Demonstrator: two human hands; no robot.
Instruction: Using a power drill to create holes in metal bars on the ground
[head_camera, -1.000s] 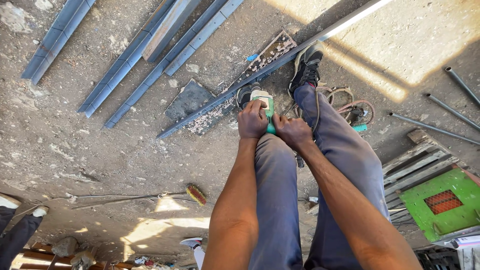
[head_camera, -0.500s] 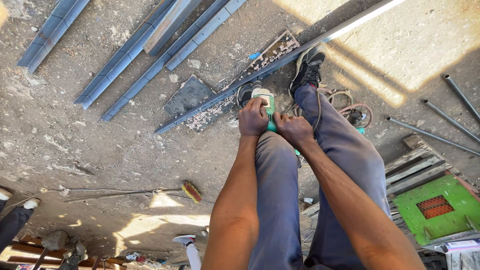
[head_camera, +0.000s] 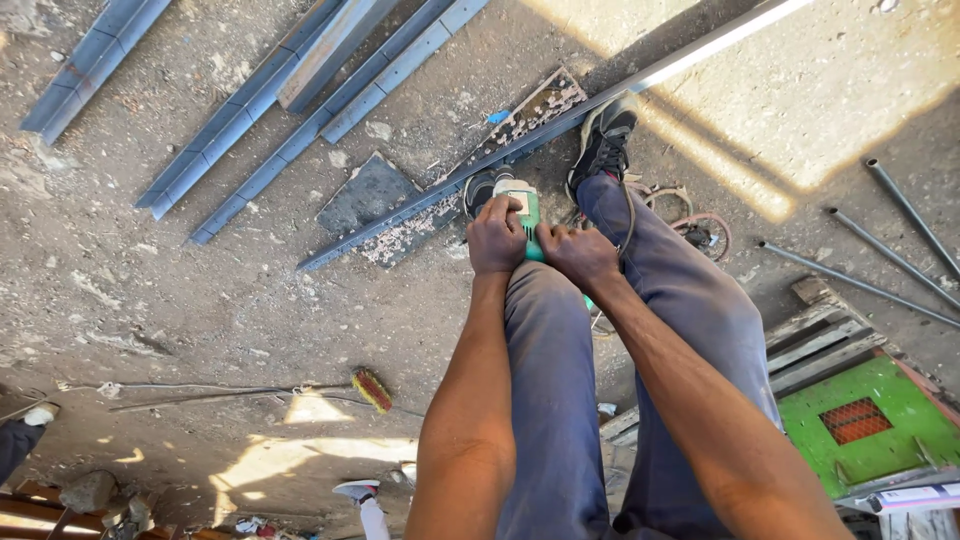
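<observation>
2 hands clamp a green power grinder (head_camera: 527, 212) low between the person's knees: the left hand (head_camera: 497, 238) is clenched over its head and the right hand (head_camera: 577, 254) is wrapped tight round its body, a 2-handed hold that looks meant to steady the tool against the long steel angle bar (head_camera: 560, 125) lying slantwise across the concrete floor (head_camera: 180, 300). 1 shoe (head_camera: 604, 142) presses on that bar, seemingly to pin it, while 3 more steel sections (head_camera: 250, 105) lie toward the floor's upper left, a green crate (head_camera: 865, 425) sits at its lower right, and a small brush (head_camera: 373, 389) rests nearer the bottom edge.
</observation>
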